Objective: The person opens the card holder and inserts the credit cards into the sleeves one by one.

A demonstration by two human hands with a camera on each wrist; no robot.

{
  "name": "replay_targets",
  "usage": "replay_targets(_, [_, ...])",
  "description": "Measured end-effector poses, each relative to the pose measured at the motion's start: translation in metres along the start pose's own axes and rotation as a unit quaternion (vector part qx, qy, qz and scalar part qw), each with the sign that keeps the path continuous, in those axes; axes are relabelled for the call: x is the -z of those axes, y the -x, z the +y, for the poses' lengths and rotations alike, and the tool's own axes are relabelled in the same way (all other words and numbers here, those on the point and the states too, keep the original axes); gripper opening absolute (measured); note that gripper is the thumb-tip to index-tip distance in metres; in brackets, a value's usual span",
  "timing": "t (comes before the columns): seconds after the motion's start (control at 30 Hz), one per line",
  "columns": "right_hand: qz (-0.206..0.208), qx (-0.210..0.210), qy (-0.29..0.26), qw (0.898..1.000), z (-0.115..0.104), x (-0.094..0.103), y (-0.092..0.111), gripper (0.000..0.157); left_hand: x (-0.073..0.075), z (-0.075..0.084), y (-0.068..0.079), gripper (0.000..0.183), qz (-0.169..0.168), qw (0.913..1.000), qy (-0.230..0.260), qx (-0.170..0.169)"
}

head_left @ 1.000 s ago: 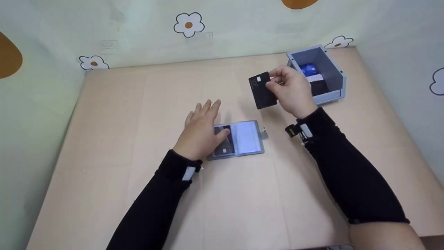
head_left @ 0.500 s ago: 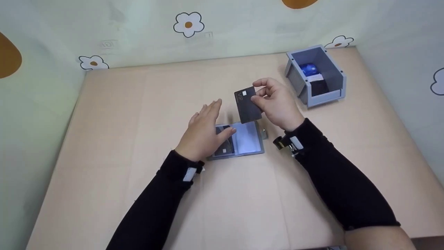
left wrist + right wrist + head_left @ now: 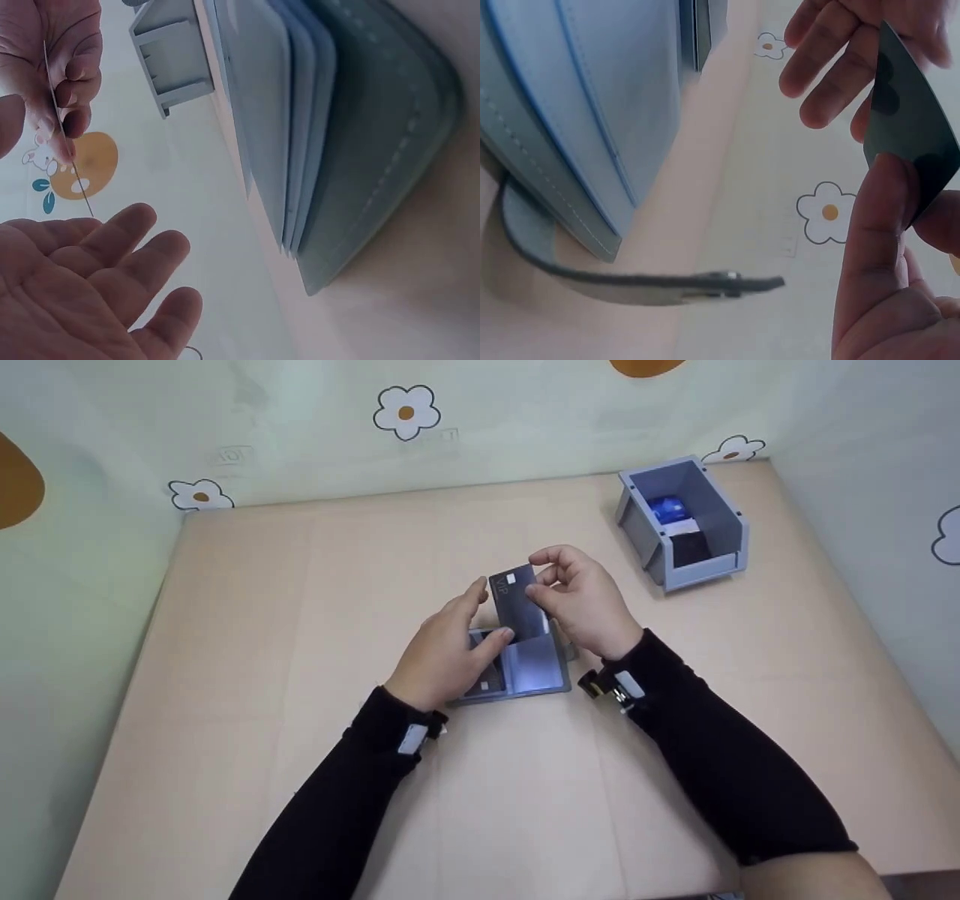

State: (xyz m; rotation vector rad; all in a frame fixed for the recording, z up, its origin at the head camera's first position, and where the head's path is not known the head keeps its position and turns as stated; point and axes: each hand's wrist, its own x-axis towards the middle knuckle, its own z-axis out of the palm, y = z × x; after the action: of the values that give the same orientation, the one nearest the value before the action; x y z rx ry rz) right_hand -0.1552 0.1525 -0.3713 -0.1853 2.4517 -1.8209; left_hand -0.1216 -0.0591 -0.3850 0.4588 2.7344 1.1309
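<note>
While the right fingers pinch a black card, the left fingers, loosely extended, possibly touch it.

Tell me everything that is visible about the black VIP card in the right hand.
The thin, rectangular black card looks like slightly shiny plastic, with VIP letters and a pale square near its upper end. The right hand pinches its right edge, holding it tilted above the open card holder. Whether the left hand touches it is unclear.
</note>
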Motion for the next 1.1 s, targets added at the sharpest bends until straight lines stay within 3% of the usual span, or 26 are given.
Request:
replay_targets(0.63, [-0.042,-0.019,0.007,0.999,0.002,-0.004,0.004,0.037,-0.005,-0.001,-0.004,0.072,0.023,0.9975,0.067,-0.003])
replay_targets(0.8, [-0.057,-0.016,0.006,0.998,0.002,-0.003,0.005,0.038,-0.002,-0.001,-0.004,0.068,0.022,0.9948,0.098,0.013])
replay_targets(1.0, [-0.077,0.007,0.081,0.994,0.003,0.005,0.006,0.032,0.002,-0.001,-0.004,0.064,0.018,0.9925,0.116,0.037])
replay_targets(1.1, [-0.090,0.017,0.167,0.982,0.005,0.011,0.006,0.028,0.003,-0.002,-0.004,0.062,0.019,0.9943,0.095,0.045])
